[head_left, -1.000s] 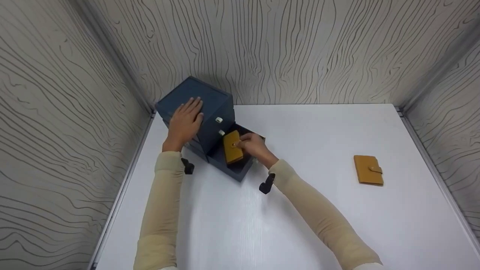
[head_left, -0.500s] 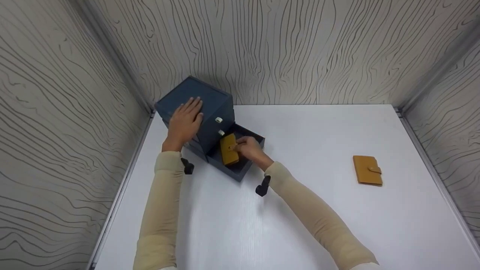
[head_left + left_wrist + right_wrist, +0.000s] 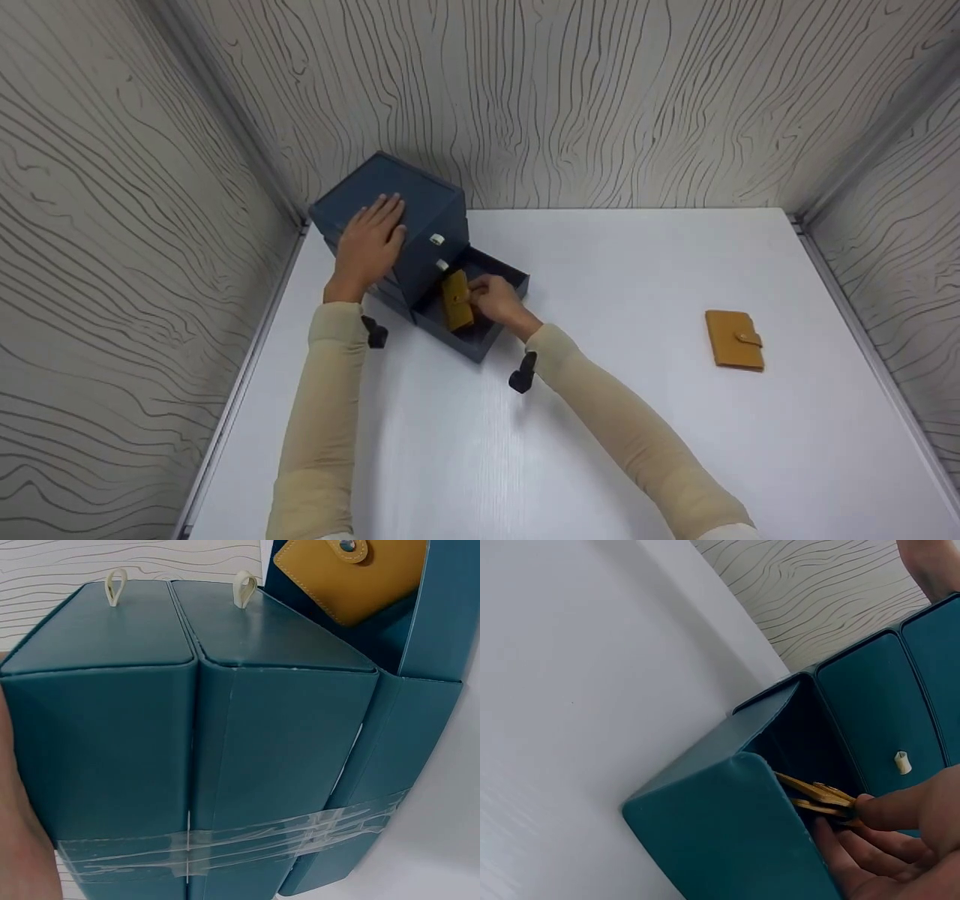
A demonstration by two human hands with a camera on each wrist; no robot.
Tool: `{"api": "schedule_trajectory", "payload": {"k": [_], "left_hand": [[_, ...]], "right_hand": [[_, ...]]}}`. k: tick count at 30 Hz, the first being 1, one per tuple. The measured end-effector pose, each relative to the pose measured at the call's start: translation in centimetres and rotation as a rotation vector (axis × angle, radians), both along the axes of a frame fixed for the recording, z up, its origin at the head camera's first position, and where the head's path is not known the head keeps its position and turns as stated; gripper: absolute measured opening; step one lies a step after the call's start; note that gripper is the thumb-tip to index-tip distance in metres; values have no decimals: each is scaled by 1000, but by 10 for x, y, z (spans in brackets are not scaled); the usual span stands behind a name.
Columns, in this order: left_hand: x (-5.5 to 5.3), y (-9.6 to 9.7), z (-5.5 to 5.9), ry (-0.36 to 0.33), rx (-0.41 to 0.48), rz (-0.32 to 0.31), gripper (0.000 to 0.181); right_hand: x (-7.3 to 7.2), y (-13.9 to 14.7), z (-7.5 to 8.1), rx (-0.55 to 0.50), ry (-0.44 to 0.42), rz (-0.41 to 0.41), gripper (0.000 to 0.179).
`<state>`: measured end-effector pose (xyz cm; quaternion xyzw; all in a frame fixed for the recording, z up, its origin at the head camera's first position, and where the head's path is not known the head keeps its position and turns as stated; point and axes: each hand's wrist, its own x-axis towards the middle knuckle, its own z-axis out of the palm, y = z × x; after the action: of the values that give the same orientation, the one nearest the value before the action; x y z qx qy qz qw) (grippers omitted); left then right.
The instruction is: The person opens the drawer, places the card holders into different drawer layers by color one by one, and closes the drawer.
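Observation:
A dark teal drawer box [image 3: 394, 195] stands at the back left, its bottom drawer [image 3: 480, 352] pulled out. My left hand [image 3: 369, 244] rests flat on the box's top with fingers straight. In the left wrist view only an edge of that hand [image 3: 22, 817] shows. My right hand [image 3: 499, 301] pinches a mustard-yellow wallet [image 3: 456, 304] by its snap side, inside the open drawer. The right wrist view has the wallet [image 3: 821, 799] between thumb and fingers, just behind the drawer's front [image 3: 727, 832]; its lower part is hidden there.
A second mustard wallet [image 3: 731, 341] with a snap strap lies on the right of the white table [image 3: 615, 285]. Two upper drawers stay closed, each with a pale loop pull [image 3: 244, 591]. Clear tape [image 3: 240, 847] wraps the box's side. Wood-grain panels [image 3: 562, 105] enclose the table.
My right hand has moved slightly left and down with the wallet, bringing it deeper into the drawer and tilting it more upright. My left hand has stayed on the box.

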<state>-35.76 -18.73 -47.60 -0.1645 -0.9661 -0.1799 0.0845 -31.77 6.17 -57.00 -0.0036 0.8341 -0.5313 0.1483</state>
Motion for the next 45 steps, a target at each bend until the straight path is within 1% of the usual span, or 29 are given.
{"api": "schedule_trajectory", "payload": {"k": [4, 10, 16, 24, 34, 40, 45], "left_hand": [[-1, 0, -1, -4, -5, 3, 57], [-1, 0, -1, -19, 3, -2, 57], [1, 0, 0, -12, 4, 6, 57], [2, 0, 0, -10, -8, 11, 57], [2, 0, 0, -8, -2, 10, 57], [2, 0, 0, -7, -1, 5, 57], [0, -1, 0, -15, 2, 0, 57]], "right_hand": [[1, 0, 1, 32, 19, 2, 28], [1, 2, 1, 106, 99, -17, 23], [-1, 6, 2, 156, 149, -32, 20], [-2, 9, 3, 146, 169, -42, 16], [0, 17, 4, 72, 168, -59, 16], [1, 24, 7, 66, 188, -66, 18], [1, 30, 12, 54, 186, -57, 20]]}}
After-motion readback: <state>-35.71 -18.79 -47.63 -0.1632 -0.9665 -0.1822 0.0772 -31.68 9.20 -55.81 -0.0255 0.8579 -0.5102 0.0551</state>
